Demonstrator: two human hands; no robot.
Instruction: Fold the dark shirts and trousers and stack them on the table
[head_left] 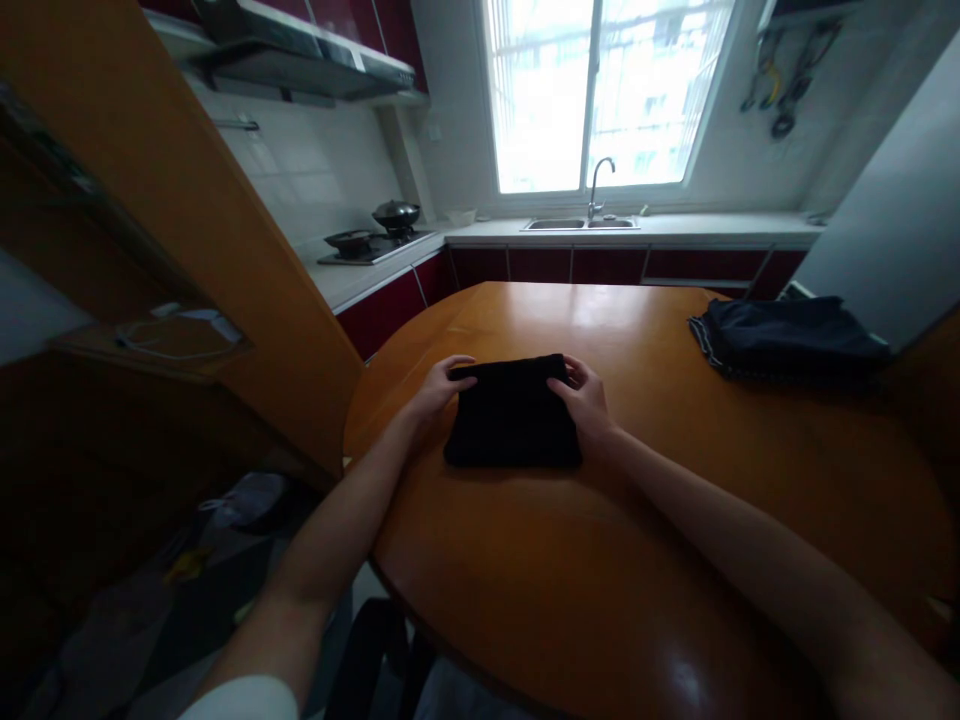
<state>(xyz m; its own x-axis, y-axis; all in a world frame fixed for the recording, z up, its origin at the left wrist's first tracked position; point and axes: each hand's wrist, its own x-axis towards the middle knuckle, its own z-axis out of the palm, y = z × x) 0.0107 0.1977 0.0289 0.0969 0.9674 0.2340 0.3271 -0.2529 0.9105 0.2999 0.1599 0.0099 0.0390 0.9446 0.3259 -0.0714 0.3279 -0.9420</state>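
A black piece of cloth, folded into a rough rectangle, lies on the wooden table in front of me. My left hand grips its far left corner, thumb on top and fingers behind the edge. At the far right corner, my right hand pinches the cloth the same way. The far edge looks slightly lifted, while the near edge rests on the tabletop. What kind of garment or fabric it is cannot be made out.
Dark folded cloths are stacked at the table's right side. Behind the table run a counter with a sink and a stove with pans. A wooden frame rises at the left, and a chair stands below the near edge.
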